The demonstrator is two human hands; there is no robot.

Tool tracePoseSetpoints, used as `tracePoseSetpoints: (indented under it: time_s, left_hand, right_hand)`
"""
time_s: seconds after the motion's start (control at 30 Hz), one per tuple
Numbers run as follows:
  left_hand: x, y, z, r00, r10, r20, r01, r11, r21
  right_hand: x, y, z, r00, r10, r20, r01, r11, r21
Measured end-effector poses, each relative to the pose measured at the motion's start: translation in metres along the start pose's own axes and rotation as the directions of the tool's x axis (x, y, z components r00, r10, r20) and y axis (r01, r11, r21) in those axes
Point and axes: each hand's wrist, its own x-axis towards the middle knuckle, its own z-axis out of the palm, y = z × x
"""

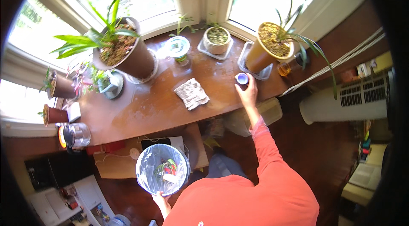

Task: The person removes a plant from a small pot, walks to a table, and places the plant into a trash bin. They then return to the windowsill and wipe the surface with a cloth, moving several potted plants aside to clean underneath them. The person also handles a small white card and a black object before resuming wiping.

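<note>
My left hand (162,201) grips the near rim of a round waste bin (145,175) lined with a clear plastic bag. Inside the bin lie green plant cuttings (166,167) with some red and white scraps. Over the right part of the wooden sill top, my right hand (248,91) is closed around a small dark cup or jar (242,79) whose round top looks purple-blue. Left of that hand a folded grey-white cloth (192,94) lies flat on the damp-looking wooden surface (159,98).
A tall potted plant (137,56) stands at the back left, another in a tan pot (260,53) at the right. Between them are a glass vase (179,50) and a white textured pot (217,42). A glass teapot (78,135) sits at the left edge. Cords (335,63) cross the right side.
</note>
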Motion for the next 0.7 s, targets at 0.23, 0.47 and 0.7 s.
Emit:
tracePoseSetpoints:
  time_s: [0.23, 0.47, 0.7]
  left_hand:
    - [-0.001, -0.007, 0.004, 0.999, -0.01, -0.044, 0.01, 1.0, 0.007]
    - [0.004, -0.013, -0.006, 0.998, -0.018, -0.052, 0.015, 0.999, -0.053]
    - [0.002, -0.032, -0.017, 0.997, -0.029, -0.071, 0.019, 0.989, -0.145]
  right_hand:
    - [-0.034, -0.078, -0.001, 0.989, -0.138, 0.062, 0.139, 0.99, -0.019]
    - [-0.018, -0.138, 0.122, 0.937, -0.283, 0.203, 0.211, 0.926, 0.314]
    - [0.069, -0.136, 0.229, 0.979, -0.065, 0.192, -0.008, 0.934, 0.357]
